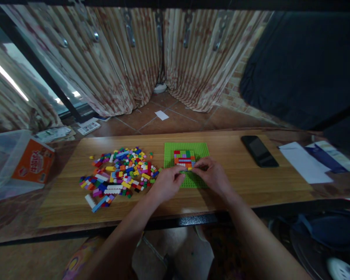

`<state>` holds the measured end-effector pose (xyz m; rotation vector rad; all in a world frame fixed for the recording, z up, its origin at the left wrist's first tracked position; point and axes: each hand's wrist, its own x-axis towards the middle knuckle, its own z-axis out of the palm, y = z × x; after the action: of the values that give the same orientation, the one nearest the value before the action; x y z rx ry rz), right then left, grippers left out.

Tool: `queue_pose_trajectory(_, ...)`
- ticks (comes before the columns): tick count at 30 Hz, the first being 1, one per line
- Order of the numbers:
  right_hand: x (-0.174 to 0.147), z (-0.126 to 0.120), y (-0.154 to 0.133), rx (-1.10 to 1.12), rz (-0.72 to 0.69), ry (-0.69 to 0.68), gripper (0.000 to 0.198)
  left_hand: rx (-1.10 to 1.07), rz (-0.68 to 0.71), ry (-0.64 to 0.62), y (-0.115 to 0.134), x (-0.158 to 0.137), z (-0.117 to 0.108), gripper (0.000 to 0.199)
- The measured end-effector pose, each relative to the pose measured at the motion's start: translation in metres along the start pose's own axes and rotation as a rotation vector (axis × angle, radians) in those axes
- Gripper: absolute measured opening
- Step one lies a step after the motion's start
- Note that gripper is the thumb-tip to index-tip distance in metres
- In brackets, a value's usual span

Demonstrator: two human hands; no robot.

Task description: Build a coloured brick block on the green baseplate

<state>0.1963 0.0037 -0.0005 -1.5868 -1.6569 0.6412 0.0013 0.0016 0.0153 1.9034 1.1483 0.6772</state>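
Note:
A bright green studded baseplate [202, 148] lies on the wooden table, bearing a low, roughly square build of multicoloured toy bricks [184, 157]. Over the plate's front left part is my left hand [168, 182], thumb and fingers closed near the build's front edge; what they pinch, if anything, is too small to make out. From the right, my right hand [213, 175] reaches in, its fingertips pinched at a small yellow brick [189, 168] along the same edge. The fingertips of both hands are close together there. Whether the yellow brick is pressed down on the plate cannot be made out.
Loose bricks of many colours [128, 167] are spread over the table's left half. A black phone [259, 151] lies at the right, with white paper [305, 163] beyond it. At the far left stands a clear plastic bin [8, 140] with an orange package [32, 161].

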Motion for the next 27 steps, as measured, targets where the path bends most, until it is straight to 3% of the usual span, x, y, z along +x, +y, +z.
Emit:
queue_pose_trajectory(6, 0.001, 0.0, -0.004, -0.004, 0.098, -0.017, 0.014, 0.283, -0.003, -0.047, 0.013, -0.004, 0.006, 0.044)
queue_pose_trajectory(15, 0.011, -0.003, 0.002, 0.019, 0.179, -0.08, 0.02, 0.656, -0.048, -0.162, 0.021, -0.002, 0.014, 0.045)
queue_pose_trajectory(21, 0.012, -0.004, 0.002, -0.016, 0.175, -0.099, 0.023, 0.644, -0.02, -0.123, 0.019, -0.003, 0.015, 0.044)
queue_pose_trajectory(27, 0.009, -0.011, 0.006, -0.009, 0.114, -0.139, 0.028, 0.447, 0.008, 0.042, 0.009, -0.005, 0.0, 0.04)
